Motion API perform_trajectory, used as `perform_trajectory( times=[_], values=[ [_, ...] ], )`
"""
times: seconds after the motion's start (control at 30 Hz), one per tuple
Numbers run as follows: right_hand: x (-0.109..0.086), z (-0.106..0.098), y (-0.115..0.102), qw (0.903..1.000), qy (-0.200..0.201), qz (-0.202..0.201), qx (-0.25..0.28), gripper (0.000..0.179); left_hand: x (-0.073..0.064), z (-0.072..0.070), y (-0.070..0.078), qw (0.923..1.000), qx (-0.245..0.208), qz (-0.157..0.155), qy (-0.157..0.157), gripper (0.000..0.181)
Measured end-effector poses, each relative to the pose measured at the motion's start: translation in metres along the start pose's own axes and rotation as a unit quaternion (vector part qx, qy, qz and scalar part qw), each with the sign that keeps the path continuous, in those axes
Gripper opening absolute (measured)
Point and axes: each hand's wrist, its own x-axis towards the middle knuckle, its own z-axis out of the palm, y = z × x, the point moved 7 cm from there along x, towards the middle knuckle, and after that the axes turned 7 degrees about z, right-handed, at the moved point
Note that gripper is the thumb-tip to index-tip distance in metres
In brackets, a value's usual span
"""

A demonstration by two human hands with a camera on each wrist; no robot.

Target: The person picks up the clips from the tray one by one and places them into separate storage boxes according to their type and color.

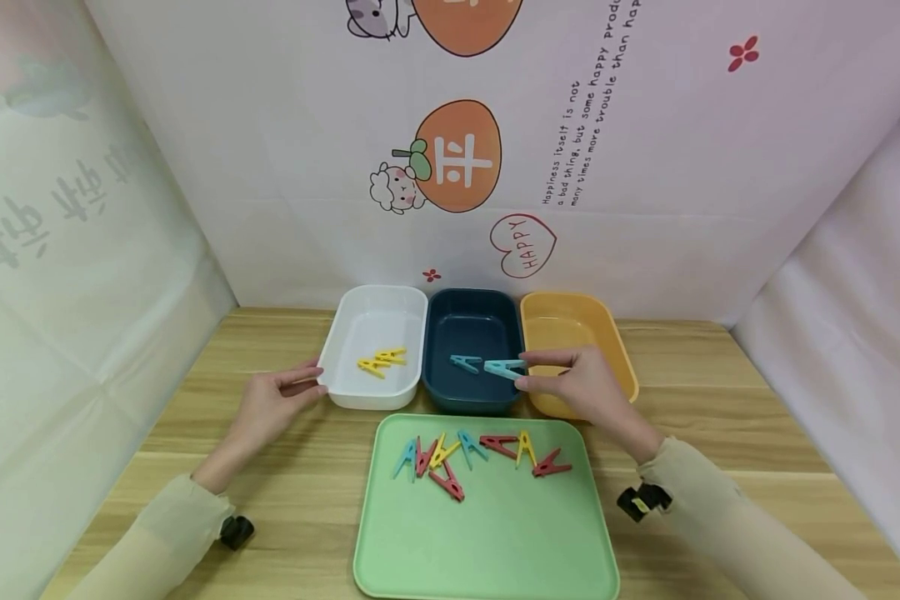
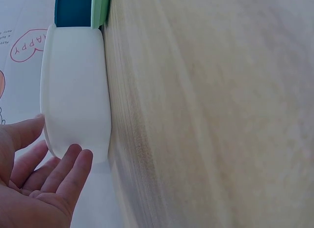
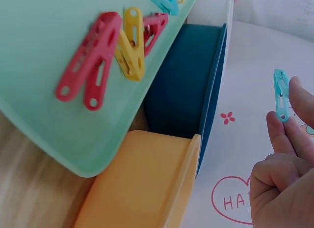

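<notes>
My loosely extended left hand (image 1: 270, 400) touches the white bin (image 1: 375, 402) containing two yellow clips (image 1: 367, 364), my right hand (image 1: 583, 379) pinches a blue clip (image 1: 498, 366) above the navy bin (image 1: 472, 406) containing another (image 1: 463, 361), and eight clips (image 1: 543, 467) remain on the green tray (image 1: 487, 550).

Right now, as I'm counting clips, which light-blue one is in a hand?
The light-blue clip pinched by the right hand; the other three lie unheld, one in the navy bin, two on the green tray.
</notes>
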Motion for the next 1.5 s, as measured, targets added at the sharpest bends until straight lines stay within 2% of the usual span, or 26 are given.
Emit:
perform_trajectory(
  times=[0.53, 0.73, 1.1, 1.5],
  values=[
    [0.050, 0.026, -0.017, 0.9986, -0.014, 0.008, -0.050, 0.040, 0.000, 0.001, -0.001, 1.0000, 0.005, -0.009, 0.000, 0.041],
    [0.064, 0.035, -0.018, 0.9970, -0.028, -0.003, -0.072, 0.040, 0.000, 0.000, -0.002, 0.9999, 0.009, -0.009, 0.002, 0.040],
    [0.082, 0.051, -0.026, 0.9943, -0.041, 0.001, -0.098, 0.033, 0.000, -0.001, -0.002, 0.9999, 0.008, -0.006, 0.003, 0.042],
    [0.090, 0.057, -0.024, 0.9930, -0.040, 0.012, -0.110, 0.030, 0.001, 0.000, -0.004, 0.9999, 0.009, -0.009, 0.001, 0.041]
  ],
)
